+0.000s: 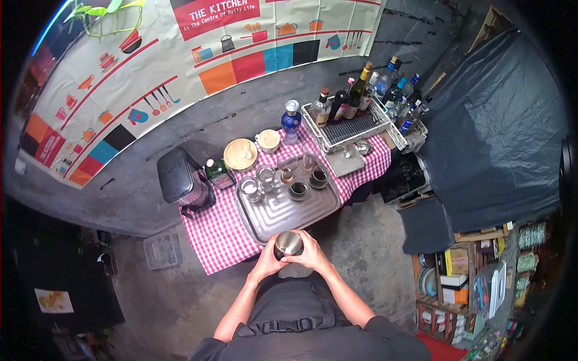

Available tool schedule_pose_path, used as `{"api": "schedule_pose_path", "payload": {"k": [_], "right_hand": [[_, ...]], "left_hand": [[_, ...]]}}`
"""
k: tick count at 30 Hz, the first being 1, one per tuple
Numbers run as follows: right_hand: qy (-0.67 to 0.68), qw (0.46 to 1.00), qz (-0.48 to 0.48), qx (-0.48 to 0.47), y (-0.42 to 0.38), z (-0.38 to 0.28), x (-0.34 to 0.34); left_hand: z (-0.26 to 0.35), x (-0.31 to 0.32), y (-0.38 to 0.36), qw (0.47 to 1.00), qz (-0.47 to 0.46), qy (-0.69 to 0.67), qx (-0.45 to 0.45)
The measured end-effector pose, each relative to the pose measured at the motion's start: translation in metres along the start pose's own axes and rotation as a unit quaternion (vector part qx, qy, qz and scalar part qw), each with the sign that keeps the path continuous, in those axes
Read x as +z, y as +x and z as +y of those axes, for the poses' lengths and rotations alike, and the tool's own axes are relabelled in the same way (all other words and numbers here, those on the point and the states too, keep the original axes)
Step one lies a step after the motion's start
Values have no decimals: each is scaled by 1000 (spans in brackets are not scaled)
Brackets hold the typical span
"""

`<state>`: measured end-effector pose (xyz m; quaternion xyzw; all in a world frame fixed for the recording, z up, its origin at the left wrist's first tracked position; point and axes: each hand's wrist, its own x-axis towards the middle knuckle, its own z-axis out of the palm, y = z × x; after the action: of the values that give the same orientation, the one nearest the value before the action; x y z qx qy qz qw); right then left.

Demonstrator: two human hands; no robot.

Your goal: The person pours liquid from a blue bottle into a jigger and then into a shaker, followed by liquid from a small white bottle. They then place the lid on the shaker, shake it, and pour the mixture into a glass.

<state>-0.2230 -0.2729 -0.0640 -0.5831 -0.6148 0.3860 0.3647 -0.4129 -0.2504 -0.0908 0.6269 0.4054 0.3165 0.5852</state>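
Both hands are wrapped around a metal cocktail shaker (289, 243), held in front of my body near the front edge of the tray. My left hand (268, 263) closes on its left side and lower edge. On the other side, the fingers of my right hand (312, 251) curl round the shaker. Just beyond, a metal tray (274, 219) carries two glasses with dark contents, a front one (297, 191) and a right one (318, 177). Clear glasses (250, 187) stand at the tray's left, and a small glass with a brownish tint (286, 175) sits behind.
A checkered cloth (208, 246) covers the table. Along its back are a black bin (177, 177), a green bottle (212, 168), a round wooden board (240, 154), a cream cup (268, 141) and a blue bottle (291, 123). A rack (355, 135) holds several bottles at the right.
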Motion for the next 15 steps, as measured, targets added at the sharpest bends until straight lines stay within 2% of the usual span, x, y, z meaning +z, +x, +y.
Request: {"api": "schedule_pose_path", "payload": {"k": [3, 8, 10, 11, 15], "right_hand": [[13, 998, -59, -12, -13, 12, -36], [44, 993, -105, -42, -48, 37, -100], [110, 985, -131, 16, -63, 49, -118], [89, 988, -121, -31, -70, 56, -124], [104, 987, -115, -44, -82, 60, -148]], "left_hand": [[7, 42, -4, 998, 42, 28, 30], [22, 122, -18, 996, 91, 9, 24], [29, 146, -24, 995, 96, -8, 18], [32, 155, -26, 995, 94, 8, 25], [43, 179, -25, 995, 94, 8, 35]]}}
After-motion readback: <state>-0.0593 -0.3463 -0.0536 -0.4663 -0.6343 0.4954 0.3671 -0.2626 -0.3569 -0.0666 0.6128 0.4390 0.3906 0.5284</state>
